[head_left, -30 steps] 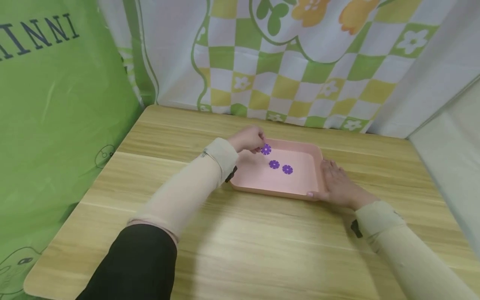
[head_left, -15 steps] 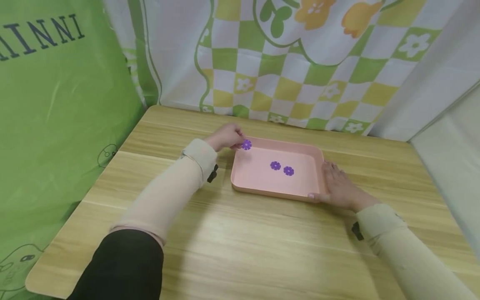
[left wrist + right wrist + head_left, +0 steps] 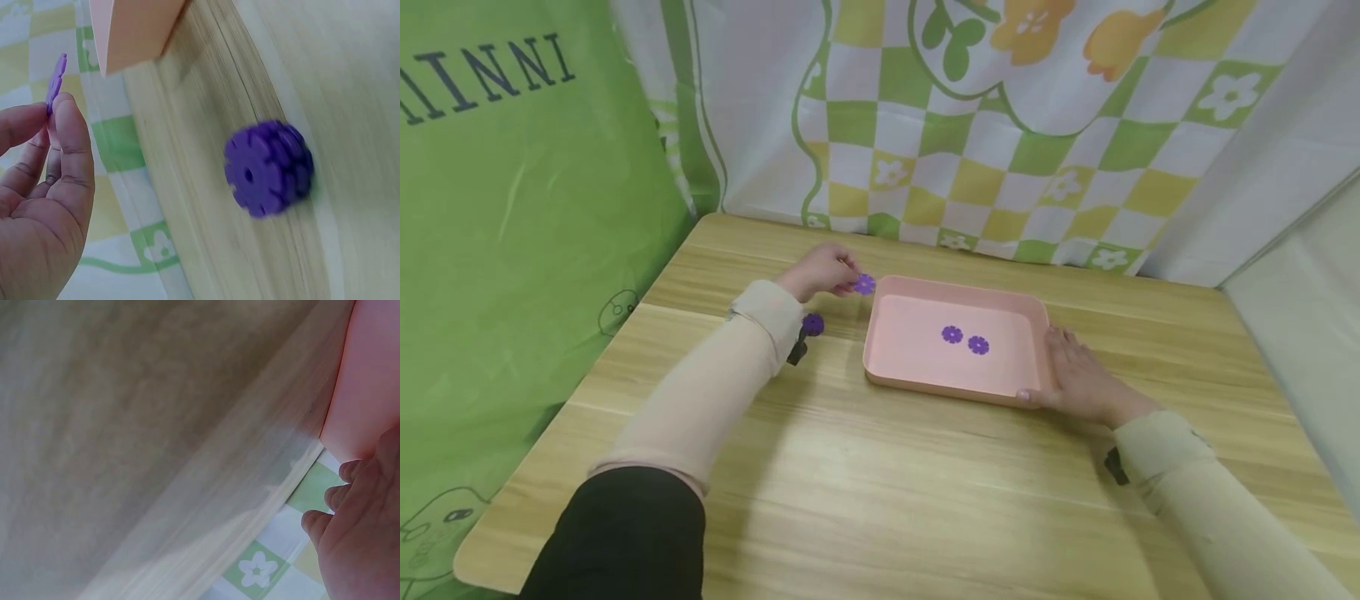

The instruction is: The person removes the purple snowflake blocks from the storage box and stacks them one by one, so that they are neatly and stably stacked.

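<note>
Between thumb and fingertips my left hand pinches a purple flower-shaped plastic disc, just off the left end of a pink tray. In the left wrist view this thin disc is seen nearly edge-on. A stack of matching purple discs stands on the table beneath the left wrist; in the head view the sleeve is close beside the stack. Inside the tray lie two separate purple discs. My right hand rests against the tray's right wall, fingers extended, thumb at the front rim.
The wooden table reaches a checkered green, yellow and white curtain at the back. A green cloth hangs along the left edge, and a pale one on the right.
My left hand has carried the disc leftward, from over the tray to beyond its left end. The stack has come into view beside the wrist. Tray and right hand stay put.
</note>
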Motion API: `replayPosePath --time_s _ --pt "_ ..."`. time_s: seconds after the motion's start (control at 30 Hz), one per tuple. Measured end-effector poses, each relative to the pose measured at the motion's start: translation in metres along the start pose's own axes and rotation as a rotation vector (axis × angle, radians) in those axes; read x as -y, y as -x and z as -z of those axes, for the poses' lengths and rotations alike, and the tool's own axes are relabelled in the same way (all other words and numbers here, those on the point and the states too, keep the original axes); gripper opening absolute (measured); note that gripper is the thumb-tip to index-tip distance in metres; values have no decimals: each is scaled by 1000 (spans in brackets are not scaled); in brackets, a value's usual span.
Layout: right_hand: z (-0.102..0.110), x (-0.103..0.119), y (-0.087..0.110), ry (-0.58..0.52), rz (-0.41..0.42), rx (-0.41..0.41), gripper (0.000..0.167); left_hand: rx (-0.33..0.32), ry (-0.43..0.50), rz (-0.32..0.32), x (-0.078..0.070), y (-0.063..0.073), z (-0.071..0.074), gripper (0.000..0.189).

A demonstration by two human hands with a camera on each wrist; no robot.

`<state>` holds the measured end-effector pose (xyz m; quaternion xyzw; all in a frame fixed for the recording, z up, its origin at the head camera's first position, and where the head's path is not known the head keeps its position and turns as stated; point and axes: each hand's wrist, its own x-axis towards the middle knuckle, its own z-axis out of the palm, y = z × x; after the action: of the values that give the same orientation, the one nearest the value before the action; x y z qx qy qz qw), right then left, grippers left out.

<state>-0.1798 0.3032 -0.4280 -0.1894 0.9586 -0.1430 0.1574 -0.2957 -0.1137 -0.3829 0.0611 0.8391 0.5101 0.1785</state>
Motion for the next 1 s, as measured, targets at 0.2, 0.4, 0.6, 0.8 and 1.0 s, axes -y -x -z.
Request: replayPosePath --time_s 0.2,0.4,0.6,0.8,1.0 --pt "-2 -1 0 -3 0 0 123 -25 -13 26 10 4 13 14" --pt "-3 -3 -1 -1 7 -5 122 -40 2 41 20 10 24 15" --pt "-2 -2 0 -7 5 -3 123 -36 12 47 26 16 34 13" --pt "-1 -3 -1 -10 6 2 124 -23 36 73 37 20 44 12" --pt "-1 -3 -1 -27 1 8 123 4 6 106 44 24 50 9"
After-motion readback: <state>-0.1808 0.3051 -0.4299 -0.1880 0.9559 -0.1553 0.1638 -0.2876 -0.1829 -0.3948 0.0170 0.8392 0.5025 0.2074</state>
